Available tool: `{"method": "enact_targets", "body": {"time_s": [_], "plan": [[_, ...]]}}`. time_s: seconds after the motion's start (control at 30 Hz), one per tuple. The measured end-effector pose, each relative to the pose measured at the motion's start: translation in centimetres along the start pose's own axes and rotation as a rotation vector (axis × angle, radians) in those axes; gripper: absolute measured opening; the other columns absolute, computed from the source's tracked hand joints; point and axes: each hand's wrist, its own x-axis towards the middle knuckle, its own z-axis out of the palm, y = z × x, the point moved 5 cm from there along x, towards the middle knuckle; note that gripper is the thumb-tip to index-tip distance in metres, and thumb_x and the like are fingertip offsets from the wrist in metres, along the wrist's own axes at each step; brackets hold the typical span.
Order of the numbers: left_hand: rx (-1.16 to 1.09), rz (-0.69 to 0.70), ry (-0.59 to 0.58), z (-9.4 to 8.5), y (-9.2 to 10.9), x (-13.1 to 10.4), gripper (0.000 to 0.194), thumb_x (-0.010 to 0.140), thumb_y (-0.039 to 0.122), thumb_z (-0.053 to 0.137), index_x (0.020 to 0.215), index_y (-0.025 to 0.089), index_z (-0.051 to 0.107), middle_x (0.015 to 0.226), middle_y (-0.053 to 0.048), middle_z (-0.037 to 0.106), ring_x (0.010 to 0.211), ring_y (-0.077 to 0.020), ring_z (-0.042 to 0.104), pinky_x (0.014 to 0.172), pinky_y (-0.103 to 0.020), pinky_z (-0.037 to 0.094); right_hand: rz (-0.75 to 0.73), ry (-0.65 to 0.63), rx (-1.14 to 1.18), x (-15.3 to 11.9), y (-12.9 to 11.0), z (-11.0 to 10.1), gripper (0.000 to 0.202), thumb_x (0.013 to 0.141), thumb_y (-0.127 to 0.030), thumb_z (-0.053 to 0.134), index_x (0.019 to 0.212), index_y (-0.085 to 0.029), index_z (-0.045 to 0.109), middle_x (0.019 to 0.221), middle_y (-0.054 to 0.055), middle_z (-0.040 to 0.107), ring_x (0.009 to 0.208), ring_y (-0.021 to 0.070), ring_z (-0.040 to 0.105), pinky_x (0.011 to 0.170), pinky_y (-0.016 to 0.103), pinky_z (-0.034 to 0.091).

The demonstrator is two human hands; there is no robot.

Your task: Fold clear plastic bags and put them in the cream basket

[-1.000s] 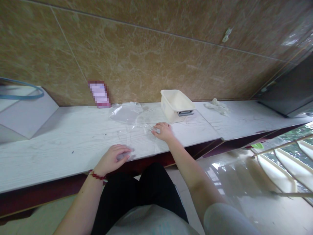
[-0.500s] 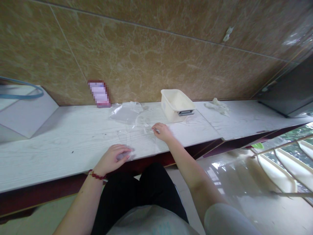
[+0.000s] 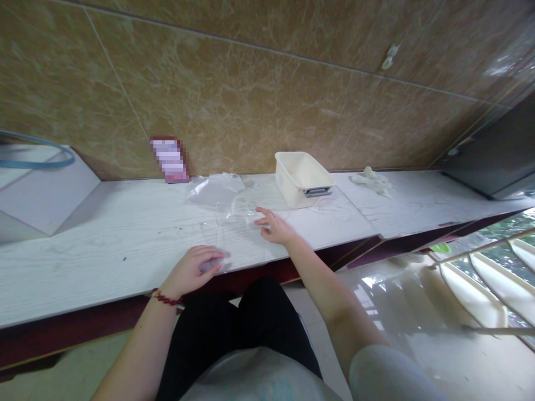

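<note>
A thin sheet of clear plastic film (image 3: 234, 216) lies on the white wood-grain counter, its outline hard to make out. My left hand (image 3: 194, 271), with a red bead bracelet at the wrist, rests at the counter's front edge, thumb apart from the fingers, over a see-through bit of plastic. My right hand (image 3: 273, 227) is at the film's right side, fingers spread, with nothing seen between them. Whether its fingertips touch the film I cannot tell. Behind the film is a larger clear plastic bag or sheet (image 3: 215, 190), crumpled at its edges.
A cream plastic bin (image 3: 288, 186) with a grey handle stands beyond my right hand. A crumpled whitish glove or cloth (image 3: 371, 181) lies farther right. A blurred phone-like item (image 3: 170, 160) leans on the tiled wall. At the left is a white box (image 3: 45, 195) with a blue strap.
My right hand's fingers have parted from a pinch at the plastic film, and the hand has shifted slightly left. My left hand has stayed in place.
</note>
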Motion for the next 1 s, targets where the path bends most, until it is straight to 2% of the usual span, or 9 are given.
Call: {"method": "enact_targets", "body": {"time_s": [0.1, 0.17, 0.23, 0.4, 0.53, 0.63, 0.8, 0.9, 1.0], "plan": [[0.001, 0.004, 0.006, 0.0, 0.0, 0.0, 0.027, 0.078, 0.039, 0.048, 0.095, 0.023, 0.062, 0.098, -0.004, 0.065, 0.095, -0.02, 0.056, 0.087, -0.036, 0.042, -0.005, 0.03, -0.07, 0.0, 0.2, -0.4, 0.064, 0.068, -0.009, 0.041, 0.13, -0.016, 0.025, 0.124, 0.009, 0.047, 0.105, 0.0142, 0.051, 0.087, 0.03, 0.043], [-0.001, -0.003, 0.008, 0.1, 0.0, 0.0, 0.028, 0.078, 0.04, 0.047, 0.095, 0.023, 0.062, 0.098, -0.004, 0.065, 0.095, -0.02, 0.056, 0.087, -0.037, 0.042, 0.015, 0.081, -0.177, 0.1, 0.6, -0.9, 0.059, 0.069, -0.01, 0.041, 0.128, -0.015, 0.033, 0.127, 0.009, 0.045, 0.115, 0.0163, 0.043, 0.097, 0.034, 0.034], [-0.004, -0.011, 0.006, 0.1, 0.0, 0.0, 0.028, 0.078, 0.04, 0.047, 0.095, 0.023, 0.062, 0.098, -0.004, 0.065, 0.095, -0.02, 0.056, 0.087, -0.037, 0.042, 0.042, 0.057, -0.259, 0.2, 0.9, -0.8, 0.055, 0.071, -0.012, 0.041, 0.126, -0.015, 0.038, 0.128, 0.009, 0.045, 0.119, 0.0173, 0.039, 0.102, 0.038, 0.026], [-0.031, -0.017, 0.03, -0.4, 0.0, -0.1, 0.026, 0.079, 0.036, 0.047, 0.096, 0.022, 0.061, 0.099, -0.004, 0.064, 0.095, -0.0186, 0.055, 0.086, -0.035, 0.043, -0.003, -0.119, -0.347, 0.2, 0.7, 0.0, 0.048, 0.074, -0.014, 0.04, 0.121, -0.018, 0.047, 0.129, 0.005, 0.045, 0.124, 0.0175, 0.033, 0.104, 0.044, 0.016], [-0.03, -0.064, 0.113, -0.9, -0.3, -0.1, 0.025, 0.08, 0.034, 0.045, 0.094, 0.02, 0.06, 0.096, -0.005, 0.064, 0.093, -0.0175, 0.056, 0.084, -0.033, 0.045, -0.009, -0.095, -0.355, -0.1, 0.5, -0.5, 0.044, 0.075, -0.013, 0.039, 0.116, -0.02, 0.052, 0.124, 0.004, 0.05, 0.125, 0.0168, 0.031, 0.105, 0.045, 0.013], [0.01, -0.084, 0.136, -0.8, -0.1, 0.9, 0.027, 0.082, 0.036, 0.042, 0.092, 0.019, 0.061, 0.094, -0.005, 0.064, 0.09, -0.0177, 0.057, 0.084, -0.034, 0.044, 0.03, -0.064, -0.356, -0.1, 0.9, -0.9, 0.042, 0.075, -0.014, 0.04, 0.114, -0.02, 0.054, 0.121, 0.003, 0.052, 0.124, 0.0166, 0.033, 0.105, 0.044, 0.015], [0.081, 0.015, -0.014, 0.4, 2.0, 4.9, 0.038, 0.083, 0.042, 0.037, 0.104, 0.018, 0.058, 0.106, -0.007, 0.061, 0.101, -0.0192, 0.053, 0.091, -0.035, 0.039, 0.182, 0.026, -0.385, 0.0, 1.8, -1.2, 0.043, 0.076, -0.014, 0.04, 0.117, -0.018, 0.052, 0.122, 0.004, 0.052, 0.121, 0.0165, 0.038, 0.104, 0.04, 0.021], [0.161, 0.055, -0.138, 1.6, 2.9, 7.6, 0.051, 0.082, 0.049, 0.034, 0.119, 0.016, 0.048, 0.123, -0.01, 0.05, 0.117, -0.0221, 0.041, 0.099, -0.038, 0.029, 0.124, -0.037, -0.395, 0.0, 1.4, -0.7, 0.042, 0.077, -0.016, 0.042, 0.117, -0.022, 0.051, 0.126, 0.001, 0.048, 0.124, 0.0181, 0.032, 0.104, 0.043, 0.018], [0.232, 0.043, -0.305, 3.2, 2.9, 9.8, 0.068, 0.08, 0.058, 0.031, 0.129, 0.012, 0.034, 0.136, -0.014, 0.033, 0.127, -0.0247, 0.026, 0.103, -0.042, 0.02, 0.088, -0.092, -0.409, -0.1, 1.0, -0.3, 0.037, 0.08, -0.021, 0.041, 0.114, -0.026, 0.054, 0.127, -0.001, 0.047, 0.127, 0.02, 0.028, 0.104, 0.047, 0.015]]}}
